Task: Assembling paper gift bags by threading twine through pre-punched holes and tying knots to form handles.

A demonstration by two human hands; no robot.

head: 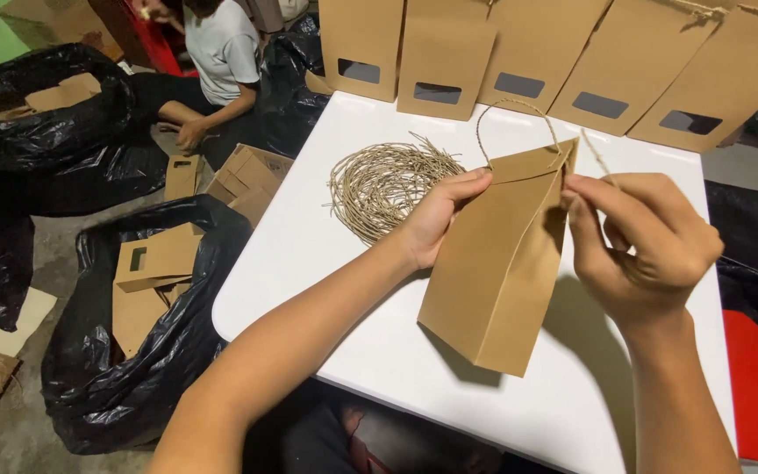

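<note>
A single view comes from a camera on the person's head, looking steeply down and forward over the white desk (309,263). It sits close: both forearms enter from the bottom edge, and the left hand (439,219) and right hand (651,246) fill the middle of the frame. The far desk edge runs near the top; the floor (54,254) shows at the left. No second view shares the scene.

Your left hand (436,219) grips the upper edge of the brown paper bag (497,263), standing tilted on the white surface (309,254). Your right hand (647,246) pinches the twine handle (519,110) at the bag's 1 o'clock corner. A twine bundle (379,184) lies at the bag's 10 o'clock.
</note>
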